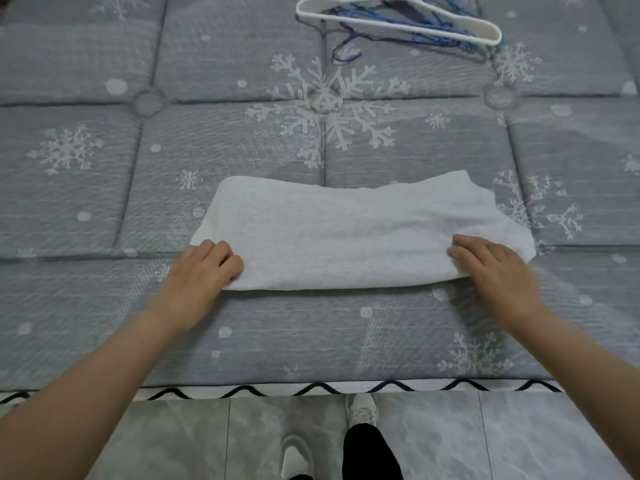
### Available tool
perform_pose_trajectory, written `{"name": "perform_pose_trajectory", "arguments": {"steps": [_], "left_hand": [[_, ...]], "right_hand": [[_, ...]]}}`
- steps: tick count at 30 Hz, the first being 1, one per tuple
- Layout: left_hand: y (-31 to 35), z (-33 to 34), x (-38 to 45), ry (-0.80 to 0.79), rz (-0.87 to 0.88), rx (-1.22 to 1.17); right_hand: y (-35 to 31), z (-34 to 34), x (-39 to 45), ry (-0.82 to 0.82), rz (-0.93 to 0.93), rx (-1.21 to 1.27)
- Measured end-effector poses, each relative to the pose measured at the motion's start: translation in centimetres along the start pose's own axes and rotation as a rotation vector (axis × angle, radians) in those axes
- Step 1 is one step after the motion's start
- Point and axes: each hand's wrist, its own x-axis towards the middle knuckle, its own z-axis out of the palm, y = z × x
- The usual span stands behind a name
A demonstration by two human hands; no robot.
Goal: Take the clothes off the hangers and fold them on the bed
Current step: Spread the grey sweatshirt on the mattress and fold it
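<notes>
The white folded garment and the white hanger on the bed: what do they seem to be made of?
The white garment looks like soft knit fabric, probably cotton: matte, slightly fuzzy, limp at its edges. The white hanger appears to be smooth plastic or coated wire, with an even, rigid outline; which one cannot be told from here.

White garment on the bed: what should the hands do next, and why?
Probably fold one end over the other. The garment lies as a long flat band on the bed, and the left hand and right hand each grip an end at its near edge. The hangers lie apart, bare.
</notes>
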Motion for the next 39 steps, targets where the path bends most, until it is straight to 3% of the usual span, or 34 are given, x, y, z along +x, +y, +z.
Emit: {"name": "perform_pose_trajectory", "arguments": {"steps": [4,9,12,16,20,22,27,29,32,39], "left_hand": [[0.7,-0.4,0.0,-0.136,-0.037,-0.056],[2.8,-2.3,3.2,0.021,-0.003,-0.151],[5.1,-2.0,6.9,-0.048,-0.024,-0.132],[5.2,0.7,7.3,-0.329,-0.341,-0.058],[3.6,2.3,4.4,-0.408,-0.571,-0.074],[3.7,1.9,4.6,-0.378,-0.570,-0.069],[5.2,0.7,8.1,-0.191,-0.447,-0.055],[5.7,1.3,9.5,-0.226,-0.417,-0.048],[5.6,2.9,9.8,-0.315,-0.554,-0.061],[5.2,2.2,12.6,-0.283,-0.648,-0.165]], "right_hand": [[-1.3,-0.5,0.0,-0.141,0.051,0.051],[-3.0,-2.3,2.4,-0.062,-0.049,0.105],[-4.9,-2.3,4.8,-0.085,-0.071,0.117],[-4.5,-1.0,5.7,-0.319,0.040,0.052],[-3.3,0.6,5.4,-0.388,0.097,0.095],[-3.4,0.6,5.6,-0.363,0.086,0.107],[-3.5,-0.1,6.9,-0.100,0.007,0.149],[-2.6,0.2,7.9,-0.147,0.053,0.126],[-1.1,1.6,8.0,-0.270,0.171,0.101],[-0.5,1.9,8.7,-0.335,0.186,0.185]]}}
